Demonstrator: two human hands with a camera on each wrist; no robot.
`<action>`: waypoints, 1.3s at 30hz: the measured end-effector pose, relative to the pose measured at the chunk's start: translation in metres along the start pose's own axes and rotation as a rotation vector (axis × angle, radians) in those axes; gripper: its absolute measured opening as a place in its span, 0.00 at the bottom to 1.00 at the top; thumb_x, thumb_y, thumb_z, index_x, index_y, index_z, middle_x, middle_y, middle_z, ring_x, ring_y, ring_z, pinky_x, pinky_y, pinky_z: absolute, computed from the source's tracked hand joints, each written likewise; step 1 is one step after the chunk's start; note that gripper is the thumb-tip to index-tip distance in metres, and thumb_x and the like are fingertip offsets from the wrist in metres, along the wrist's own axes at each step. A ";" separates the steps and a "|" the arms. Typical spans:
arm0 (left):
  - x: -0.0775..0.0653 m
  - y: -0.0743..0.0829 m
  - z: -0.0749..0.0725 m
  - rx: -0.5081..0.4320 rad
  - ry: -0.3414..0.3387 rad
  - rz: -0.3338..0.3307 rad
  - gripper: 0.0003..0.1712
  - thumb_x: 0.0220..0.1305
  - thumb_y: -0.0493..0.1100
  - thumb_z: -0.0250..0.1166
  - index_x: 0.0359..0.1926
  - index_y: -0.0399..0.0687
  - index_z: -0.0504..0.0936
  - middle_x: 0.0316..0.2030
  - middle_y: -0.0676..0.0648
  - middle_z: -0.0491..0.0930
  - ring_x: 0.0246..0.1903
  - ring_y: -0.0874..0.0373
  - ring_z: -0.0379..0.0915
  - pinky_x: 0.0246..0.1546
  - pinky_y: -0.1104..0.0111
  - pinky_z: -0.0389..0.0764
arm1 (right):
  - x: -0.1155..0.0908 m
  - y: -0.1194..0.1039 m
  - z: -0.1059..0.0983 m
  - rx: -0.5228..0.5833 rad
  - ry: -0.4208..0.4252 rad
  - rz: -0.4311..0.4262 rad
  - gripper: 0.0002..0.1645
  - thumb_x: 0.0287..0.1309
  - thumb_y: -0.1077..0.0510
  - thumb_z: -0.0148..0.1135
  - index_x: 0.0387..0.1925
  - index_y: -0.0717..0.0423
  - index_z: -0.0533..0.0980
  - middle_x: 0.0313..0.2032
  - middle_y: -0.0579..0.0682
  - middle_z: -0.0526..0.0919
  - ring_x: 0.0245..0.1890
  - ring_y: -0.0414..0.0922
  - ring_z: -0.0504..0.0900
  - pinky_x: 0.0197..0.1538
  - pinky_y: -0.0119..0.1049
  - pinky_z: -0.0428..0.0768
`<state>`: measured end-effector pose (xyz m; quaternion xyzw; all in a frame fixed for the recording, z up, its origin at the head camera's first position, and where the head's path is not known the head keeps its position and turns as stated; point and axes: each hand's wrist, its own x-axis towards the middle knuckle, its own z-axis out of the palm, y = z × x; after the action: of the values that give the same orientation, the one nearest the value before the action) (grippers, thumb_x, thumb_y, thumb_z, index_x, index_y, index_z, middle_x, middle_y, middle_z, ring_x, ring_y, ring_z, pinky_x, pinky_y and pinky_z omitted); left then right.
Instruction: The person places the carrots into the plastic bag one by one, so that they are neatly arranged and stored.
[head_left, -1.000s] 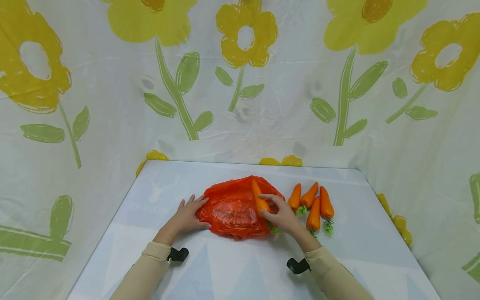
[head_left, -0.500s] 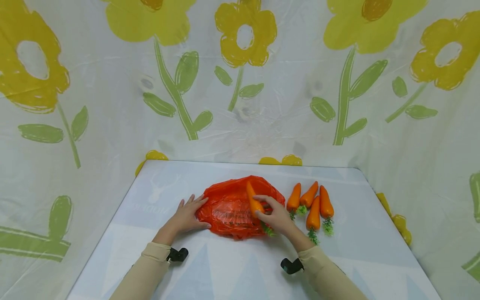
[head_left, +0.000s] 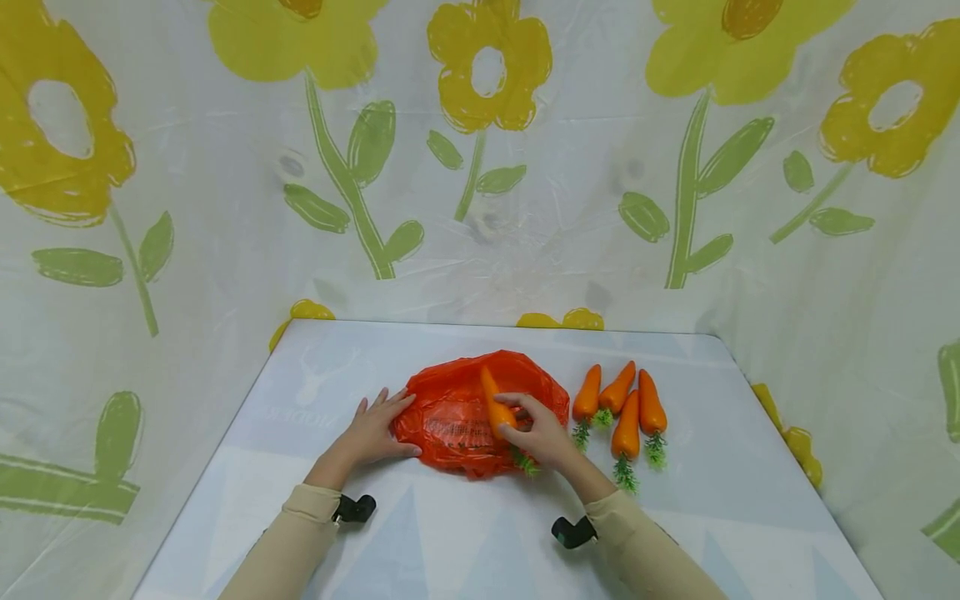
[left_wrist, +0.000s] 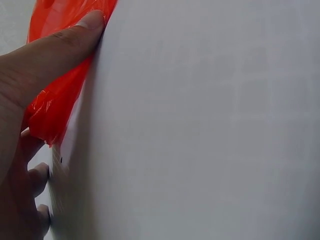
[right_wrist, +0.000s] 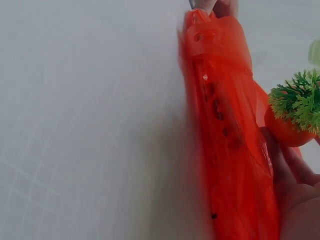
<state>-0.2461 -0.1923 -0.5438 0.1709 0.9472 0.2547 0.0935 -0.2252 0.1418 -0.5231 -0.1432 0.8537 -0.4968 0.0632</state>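
A red plastic bag [head_left: 457,417] with dark print lies flattened on the table. My left hand [head_left: 375,429] rests on its left edge with spread fingers; in the left wrist view its thumb [left_wrist: 65,45] lies along the red plastic. Over the bag's right half, my right hand [head_left: 538,427] pinches an orange carrot [head_left: 495,404] between thumb and fingers, its tip pointing away and its green top toward me. The right wrist view shows that green leafy top [right_wrist: 300,102] beside the bag [right_wrist: 230,125]. Whether the carrot touches the bag cannot be told.
Several more carrots [head_left: 626,425] with green tops lie on the white table [head_left: 720,467] just right of the bag. A curtain [head_left: 570,208] printed with yellow flowers hangs behind and at both sides. A small black camera sits on each wrist.
My right hand has moved left over the bag with the carrot in its grip. The left hand stays on the bag's left edge. The other carrots have not moved.
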 end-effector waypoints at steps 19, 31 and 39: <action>0.002 -0.002 0.002 0.003 0.013 0.006 0.58 0.50 0.61 0.78 0.77 0.47 0.63 0.78 0.41 0.57 0.78 0.33 0.39 0.72 0.34 0.33 | 0.008 -0.003 0.020 0.045 -0.059 -0.018 0.27 0.65 0.50 0.67 0.65 0.40 0.74 0.56 0.48 0.77 0.51 0.49 0.77 0.50 0.42 0.83; 0.000 -0.002 0.002 -0.004 0.020 0.002 0.58 0.50 0.61 0.78 0.77 0.46 0.63 0.77 0.41 0.57 0.78 0.34 0.39 0.72 0.34 0.33 | 0.014 -0.004 0.033 0.065 -0.070 -0.031 0.27 0.66 0.50 0.67 0.65 0.42 0.75 0.54 0.49 0.78 0.50 0.48 0.77 0.49 0.43 0.83; 0.001 -0.002 0.002 -0.004 0.020 -0.003 0.58 0.50 0.61 0.79 0.77 0.47 0.63 0.77 0.41 0.57 0.78 0.34 0.39 0.72 0.34 0.32 | 0.017 -0.008 0.042 0.051 -0.094 -0.029 0.28 0.65 0.49 0.67 0.66 0.42 0.74 0.54 0.46 0.78 0.49 0.46 0.77 0.48 0.38 0.83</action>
<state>-0.2471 -0.1928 -0.5472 0.1666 0.9478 0.2584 0.0848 -0.2295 0.0979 -0.5363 -0.1770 0.8347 -0.5119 0.0999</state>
